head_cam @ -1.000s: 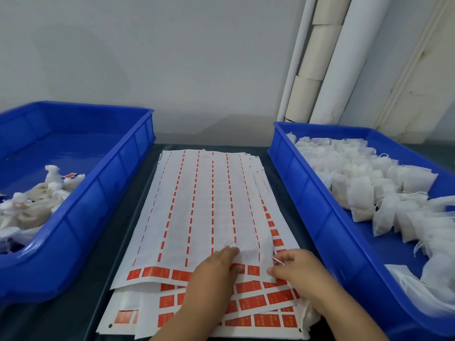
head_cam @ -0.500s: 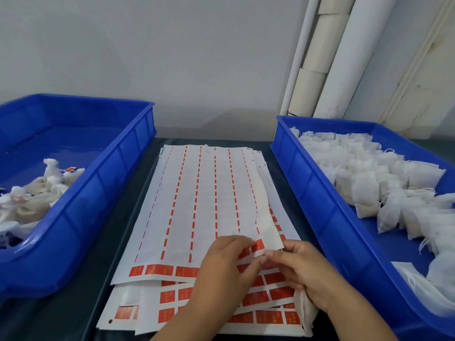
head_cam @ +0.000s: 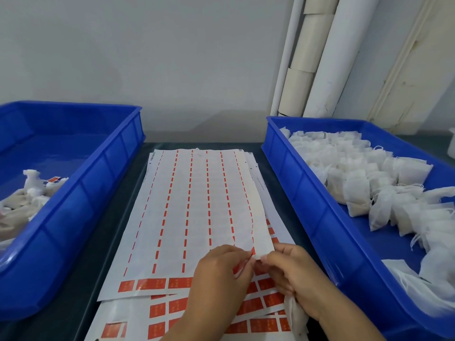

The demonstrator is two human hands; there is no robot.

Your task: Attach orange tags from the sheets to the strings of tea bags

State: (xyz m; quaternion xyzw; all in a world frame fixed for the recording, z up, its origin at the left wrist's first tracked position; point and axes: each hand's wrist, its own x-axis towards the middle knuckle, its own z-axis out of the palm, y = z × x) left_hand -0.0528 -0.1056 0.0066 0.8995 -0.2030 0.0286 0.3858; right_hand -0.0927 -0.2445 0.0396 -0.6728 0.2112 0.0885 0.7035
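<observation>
Two hands: both are met at the near right corner of the top sheet [head_cam: 197, 212], fingertips pinched together.
Left hand [head_cam: 219, 274]: a small orange tag [head_cam: 252, 251] is pinched at the lifted corner of the sheet.
Right hand [head_cam: 288, 269]: the same spot is pinched by finger and thumb, and a white tea bag [head_cam: 296, 316] is tucked under the palm; whether its string is between the fingertips cannot be told.
Sheets: a fanned stack is laid flat between the two trays; the top sheet is thin glossy backing paper, mostly stripped, with narrow orange dashes left in columns and one row of full tags along its near edge.
Right tray [head_cam: 307, 207]: right of the sheets, a blue hard-plastic tray is filled with untagged bags [head_cam: 357, 178], soft, pillow-shaped and gauzy, with loose thin strings.
Left tray [head_cam: 81, 203]: left of the sheets, a matching tray is holding a few crumpled bags [head_cam: 29, 193], one with an orange tag showing.
Risk, tag: the sticky tag could be folded crooked or stuck to a fingertip if the string is not centred first.
Risk, sheet: the light top sheet could be dragged or torn if the corner is pulled upward too far.
Risk, bag: the tucked bag could be dropped if the palm is relaxed.
</observation>
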